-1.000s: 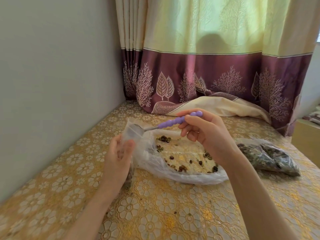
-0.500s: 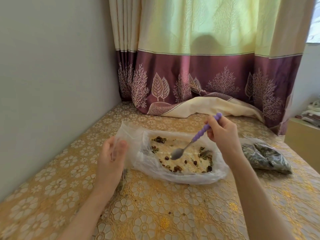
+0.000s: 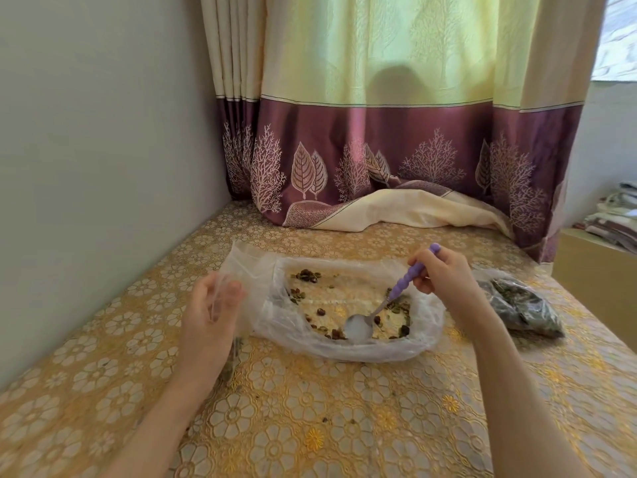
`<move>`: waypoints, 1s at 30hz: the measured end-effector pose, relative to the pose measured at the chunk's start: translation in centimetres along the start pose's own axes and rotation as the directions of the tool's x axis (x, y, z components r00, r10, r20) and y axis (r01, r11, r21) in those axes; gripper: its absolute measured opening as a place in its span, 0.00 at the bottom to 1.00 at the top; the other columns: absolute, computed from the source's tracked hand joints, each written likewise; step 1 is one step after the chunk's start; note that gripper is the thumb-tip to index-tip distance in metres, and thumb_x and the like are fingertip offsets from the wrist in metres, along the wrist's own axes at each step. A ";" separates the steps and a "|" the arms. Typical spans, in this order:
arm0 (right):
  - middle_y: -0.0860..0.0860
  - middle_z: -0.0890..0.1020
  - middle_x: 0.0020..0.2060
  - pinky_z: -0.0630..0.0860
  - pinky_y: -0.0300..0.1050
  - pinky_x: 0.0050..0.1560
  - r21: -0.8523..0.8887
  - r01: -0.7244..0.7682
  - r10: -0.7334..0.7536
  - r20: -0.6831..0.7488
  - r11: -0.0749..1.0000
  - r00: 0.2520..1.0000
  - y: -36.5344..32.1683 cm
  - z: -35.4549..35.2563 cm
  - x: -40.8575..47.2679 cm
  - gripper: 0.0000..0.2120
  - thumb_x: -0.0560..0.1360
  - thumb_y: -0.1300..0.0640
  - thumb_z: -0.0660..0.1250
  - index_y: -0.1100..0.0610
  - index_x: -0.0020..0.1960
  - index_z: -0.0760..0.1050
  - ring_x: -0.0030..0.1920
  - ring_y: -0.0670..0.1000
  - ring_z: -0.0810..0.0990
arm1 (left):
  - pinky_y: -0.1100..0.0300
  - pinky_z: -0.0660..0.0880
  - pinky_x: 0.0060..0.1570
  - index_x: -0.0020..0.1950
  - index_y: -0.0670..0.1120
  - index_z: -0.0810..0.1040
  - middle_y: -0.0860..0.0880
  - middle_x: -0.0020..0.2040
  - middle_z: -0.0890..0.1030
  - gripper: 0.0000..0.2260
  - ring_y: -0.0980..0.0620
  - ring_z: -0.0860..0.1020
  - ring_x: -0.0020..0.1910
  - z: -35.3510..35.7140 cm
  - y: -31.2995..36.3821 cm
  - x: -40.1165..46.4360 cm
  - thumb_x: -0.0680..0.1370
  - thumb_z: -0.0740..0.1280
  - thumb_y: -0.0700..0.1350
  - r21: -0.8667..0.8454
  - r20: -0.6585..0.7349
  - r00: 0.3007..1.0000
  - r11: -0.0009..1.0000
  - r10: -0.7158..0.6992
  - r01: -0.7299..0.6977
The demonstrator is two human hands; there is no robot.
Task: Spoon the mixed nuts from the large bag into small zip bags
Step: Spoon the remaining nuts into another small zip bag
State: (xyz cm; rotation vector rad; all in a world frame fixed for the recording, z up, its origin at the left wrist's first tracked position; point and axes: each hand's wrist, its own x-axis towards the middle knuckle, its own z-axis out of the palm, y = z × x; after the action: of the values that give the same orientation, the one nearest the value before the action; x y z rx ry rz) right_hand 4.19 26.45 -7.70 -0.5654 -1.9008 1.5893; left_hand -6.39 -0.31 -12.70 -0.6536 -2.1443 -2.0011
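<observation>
Large bag (image 3: 348,346) lying open mid-bench (image 3: 310,426), few nuts (image 3: 310,276) left inside, right hand (image 3: 443,272) gripping purple spoon (image 3: 386,301) (bowl down among them), left hand (image 3: 210,317) pinching small zip bag (image 3: 224,291) upright beside it, filled bag (image 3: 520,305) at right.

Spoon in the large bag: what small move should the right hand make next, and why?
Probably slide the spoon sideways under the nuts beside its bowl. The bowl looks empty and sits low in the large bag, gripped by the right hand, while the left hand holds the small zip bag ready.
</observation>
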 end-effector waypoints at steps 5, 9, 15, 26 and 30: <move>0.48 0.76 0.19 0.64 0.34 0.20 -0.035 -0.102 0.102 -0.001 0.994 0.995 0.2 0.9 0.0 0.11 0.77 0.65 0.58 0.63 0.37 0.73 0.20 0.44 0.68 | 0.42 0.74 0.56 0.55 0.60 0.70 0.54 0.56 0.78 0.32 0.50 0.77 0.57 0.0 0.0 0.0 0.60 0.58 0.79 0.005 0.000 1.000 1.000 -0.010 0.010; 0.52 0.78 0.22 0.63 0.34 0.17 -0.077 -0.166 0.168 0.014 0.983 0.986 0.3 1.7 0.1 0.14 0.78 0.61 0.60 0.62 0.35 0.75 0.18 0.44 0.68 | 0.44 0.75 0.56 0.52 0.61 0.70 0.57 0.55 0.78 0.29 0.53 0.77 0.57 0.0 -0.2 0.1 0.61 0.57 0.79 0.023 -0.001 1.000 1.000 -0.013 0.013; 0.54 0.81 0.25 0.70 0.35 0.21 -0.116 -0.166 0.175 0.075 0.979 0.982 0.4 2.9 -0.3 0.15 0.78 0.60 0.60 0.63 0.35 0.77 0.22 0.47 0.77 | 0.53 0.76 0.53 0.52 0.61 0.71 0.59 0.51 0.79 0.30 0.61 0.78 0.52 0.2 -0.5 0.3 0.60 0.59 0.79 -0.003 -0.012 1.000 1.000 -0.010 0.010; 0.56 0.81 0.26 0.71 0.36 0.24 0.047 -0.298 0.292 0.102 0.953 0.951 0.9 3.0 -0.2 0.16 0.78 0.63 0.57 0.64 0.35 0.76 0.23 0.47 0.76 | 0.49 0.75 0.56 0.66 0.51 0.68 0.52 0.62 0.75 0.34 0.52 0.75 0.59 0.2 -1.4 0.2 0.68 0.58 0.72 0.167 0.053 0.998 0.985 0.028 -0.036; 0.55 0.82 0.26 0.71 0.36 0.24 0.141 -0.310 0.302 0.074 0.940 0.951 0.9 2.5 0.1 0.15 0.78 0.62 0.57 0.63 0.36 0.76 0.23 0.47 0.75 | 0.54 0.76 0.53 0.65 0.50 0.68 0.52 0.60 0.76 0.35 0.54 0.76 0.56 0.4 -1.7 0.3 0.68 0.57 0.73 0.219 0.084 0.996 0.974 0.038 -0.056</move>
State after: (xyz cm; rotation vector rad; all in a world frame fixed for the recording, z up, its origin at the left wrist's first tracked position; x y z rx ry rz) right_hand 2.38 24.91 -8.88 -0.7915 -1.7731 1.9429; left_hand -7.24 0.08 -14.20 -0.7512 -2.3284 -1.7058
